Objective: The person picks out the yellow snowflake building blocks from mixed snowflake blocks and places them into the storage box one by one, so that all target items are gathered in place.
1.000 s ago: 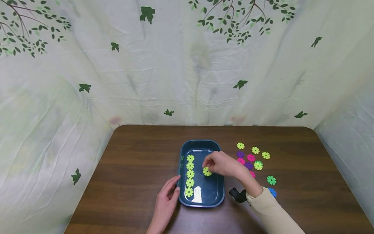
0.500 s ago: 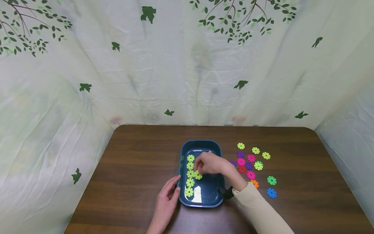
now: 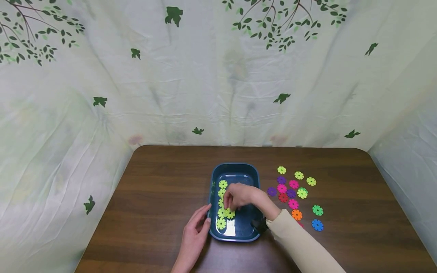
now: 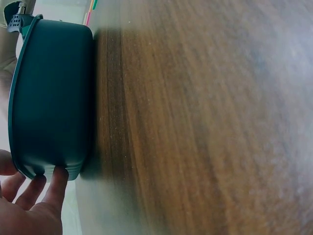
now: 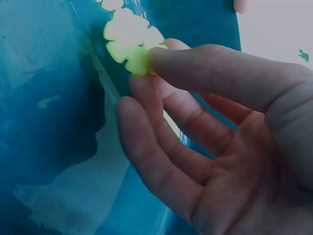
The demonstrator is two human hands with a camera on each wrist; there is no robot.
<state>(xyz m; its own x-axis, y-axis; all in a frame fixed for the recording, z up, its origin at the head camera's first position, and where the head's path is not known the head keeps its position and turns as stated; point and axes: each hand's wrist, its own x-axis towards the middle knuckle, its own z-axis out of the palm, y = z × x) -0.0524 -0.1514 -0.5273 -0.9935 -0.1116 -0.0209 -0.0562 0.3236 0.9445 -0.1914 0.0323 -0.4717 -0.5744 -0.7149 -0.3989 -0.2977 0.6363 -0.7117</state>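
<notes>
Inside the blue tray [image 3: 244, 233], several yellow-green notched plastic discs [image 3: 221, 224] form a column along the left wall; my right hand [image 3: 241, 195] partly covers that column in the head view. Its thumb and fingertips pinch another yellow-green disc [image 3: 230, 215], which sits right beside the column's lower part. The right wrist view shows the thumb on the edge of this disc [image 5: 137, 62]. My left hand [image 3: 194, 237] rests against the tray's left side. In the left wrist view, its extended fingertips [image 4: 59, 176] touch the tray's outer wall [image 4: 56, 98].
To the tray's right, loose discs lie scattered on the wooden table [image 3: 164, 189], among them a blue disc [image 3: 317, 225], an orange disc [image 3: 296, 215], a green disc [image 3: 317, 210] and several purple, pink and yellow-green ones. A leaf-printed curtain [image 3: 218, 76] hangs behind the table.
My right hand has carried the pinched disc leftward across the tray to the column, then slightly down along it. The left hand has stayed at the tray's side.
</notes>
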